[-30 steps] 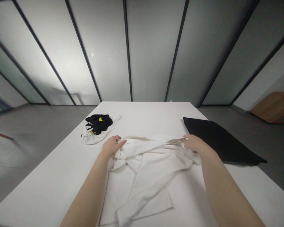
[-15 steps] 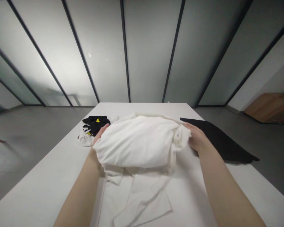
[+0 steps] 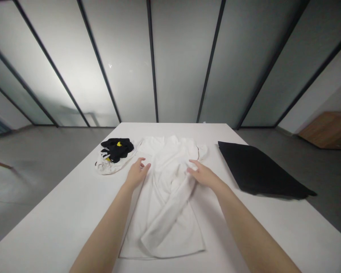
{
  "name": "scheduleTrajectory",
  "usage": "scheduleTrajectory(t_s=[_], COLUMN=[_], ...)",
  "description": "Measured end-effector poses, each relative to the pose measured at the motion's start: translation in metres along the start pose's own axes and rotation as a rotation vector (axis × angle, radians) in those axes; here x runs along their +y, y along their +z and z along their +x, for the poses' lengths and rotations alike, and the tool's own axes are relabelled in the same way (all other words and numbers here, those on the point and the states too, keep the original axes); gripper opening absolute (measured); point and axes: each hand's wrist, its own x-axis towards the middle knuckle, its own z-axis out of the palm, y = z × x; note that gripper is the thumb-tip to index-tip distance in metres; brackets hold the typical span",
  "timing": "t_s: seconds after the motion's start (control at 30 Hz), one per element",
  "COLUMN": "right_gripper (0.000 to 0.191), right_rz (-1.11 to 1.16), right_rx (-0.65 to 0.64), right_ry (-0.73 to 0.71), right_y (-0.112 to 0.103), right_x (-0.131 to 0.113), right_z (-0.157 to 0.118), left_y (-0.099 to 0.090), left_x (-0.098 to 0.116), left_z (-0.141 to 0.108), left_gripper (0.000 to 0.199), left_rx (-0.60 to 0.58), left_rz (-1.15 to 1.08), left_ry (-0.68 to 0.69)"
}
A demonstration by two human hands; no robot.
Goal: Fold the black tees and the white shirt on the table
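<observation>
A white long-sleeved shirt (image 3: 161, 182) lies spread on the white table, its hem toward me and its collar end away. One sleeve (image 3: 170, 214) slants across the front of the body, with creases around it. My left hand (image 3: 137, 173) is over the shirt's left edge, thumb and fingers apart, with nothing in it. My right hand (image 3: 201, 174) is beside the upper part of the slanted sleeve, thumb and forefinger apart; I cannot tell whether it touches the cloth.
A black garment with yellow and white marks (image 3: 118, 149) lies at the left, on top of crumpled white cloth (image 3: 105, 167). On the right, a flat black sheet (image 3: 261, 170) overhangs the edge of the white table (image 3: 59, 212). Frosted glass panels stand behind.
The raised, bunched white cloth has come down and now lies flat as a shirt with one sleeve across it. Both hands have let go and moved inward.
</observation>
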Motion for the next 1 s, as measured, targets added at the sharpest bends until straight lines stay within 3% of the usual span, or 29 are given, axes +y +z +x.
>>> scheduleTrajectory(t_s=[0.07, 0.13, 0.23, 0.3, 0.4, 0.47, 0.57, 0.7, 0.73, 0.8, 0.87, 0.9, 1.0], right_gripper=[0.056, 0.04, 0.017, 0.03, 0.052, 0.055, 0.046, 0.015, 0.01, 0.018, 0.022, 0.022, 0.035], right_rz=[-0.069, -0.079, -0.016, 0.002, -0.065, -0.093, -0.144, -0.374, -0.426, -0.469, -0.412, -0.345, -0.193], right_rx=[-0.227, -0.376, -0.455, -0.464, -0.376, -0.252, -0.068, 0.157, 0.229, 0.343, 0.33, 0.273, -0.104], right_ry=[-0.031, -0.026, 0.07, 0.133, 0.197, 0.27, 0.362, 0.37, 0.361, 0.306, 0.188, 0.121, -0.076], right_y=[0.015, 0.025, 0.025, 0.014, -0.017, -0.042, -0.075, -0.091, -0.09, -0.082, -0.067, -0.056, -0.015], right_x=[-0.009, -0.016, -0.021, -0.018, -0.003, 0.014, 0.044, 0.074, 0.075, 0.069, 0.051, 0.039, 0.003], right_z=[-0.007, -0.012, -0.01, -0.006, 0.001, 0.004, 0.004, 0.002, 0.003, 0.004, 0.004, 0.003, -0.006], left_y=[0.005, 0.009, 0.008, 0.004, -0.006, -0.011, -0.016, -0.013, -0.012, -0.012, -0.012, -0.012, -0.012], left_x=[0.012, 0.021, 0.025, 0.018, -0.001, -0.016, -0.031, -0.037, -0.037, -0.037, -0.036, -0.035, -0.032], left_z=[-0.01, -0.017, -0.022, -0.02, -0.01, -0.002, 0.009, 0.014, 0.014, 0.014, 0.013, 0.011, 0.007], left_gripper=[0.057, 0.054, 0.048, 0.044, 0.038, 0.035, 0.034, 0.035, 0.034, 0.035, 0.04, 0.042, 0.056], left_rx=[-0.124, -0.201, -0.231, -0.189, -0.056, 0.083, 0.267, 0.326, 0.335, 0.345, 0.306, 0.265, 0.09], left_rz=[0.202, 0.327, 0.381, 0.372, 0.278, 0.154, -0.038, -0.127, -0.125, -0.124, -0.136, -0.14, -0.134], left_ry=[0.019, 0.017, 0.002, -0.015, -0.044, -0.048, -0.082, -0.088, -0.085, -0.094, -0.085, -0.067, 0.019])
